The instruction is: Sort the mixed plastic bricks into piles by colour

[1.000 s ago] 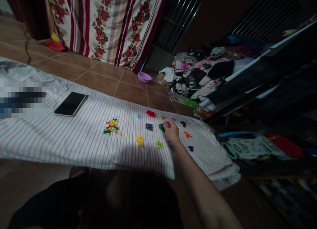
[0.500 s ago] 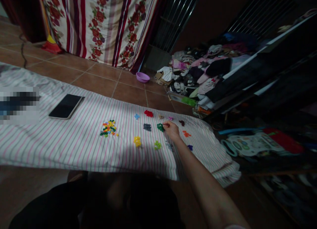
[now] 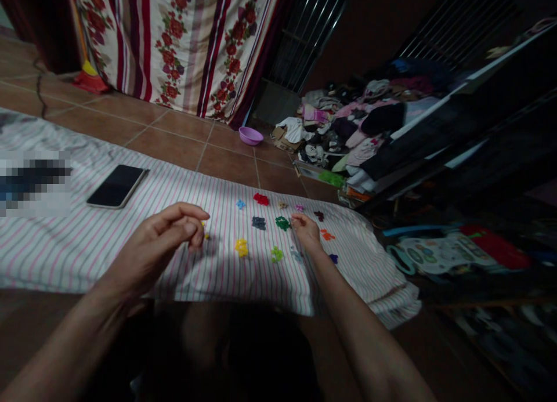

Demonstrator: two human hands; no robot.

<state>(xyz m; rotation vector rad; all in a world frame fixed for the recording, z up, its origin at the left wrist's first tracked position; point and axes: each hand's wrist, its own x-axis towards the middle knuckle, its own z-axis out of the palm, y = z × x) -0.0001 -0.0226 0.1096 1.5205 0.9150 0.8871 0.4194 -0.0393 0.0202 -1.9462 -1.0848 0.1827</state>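
Note:
My left hand (image 3: 167, 238) hovers over the left part of the striped cloth, hiding most of a mixed pile of small coloured pieces. Its index finger reaches forward and the fingers are loosely bent and apart, with nothing visible in them. A few yellow pieces (image 3: 206, 235) show past its fingertips. My right hand (image 3: 305, 231) is beside the dark green pieces (image 3: 282, 223), its fingertips pinched together; anything between them is too small to make out. Around it lie grey pieces (image 3: 259, 223), lime green pieces (image 3: 277, 254), orange pieces (image 3: 328, 235) and yellow clustered pieces (image 3: 241, 248).
Red pieces (image 3: 261, 199), light blue pieces (image 3: 241, 205), brown pieces (image 3: 319, 216) and dark blue pieces (image 3: 333, 258) also lie on the striped cloth (image 3: 195, 280). A phone (image 3: 117, 186) rests at left. Beyond is a purple basin (image 3: 251, 136) on the tiled floor.
My left hand has come into view from the lower left and now covers the mixed pile. My right hand has shifted slightly right, away from the dark green pieces.

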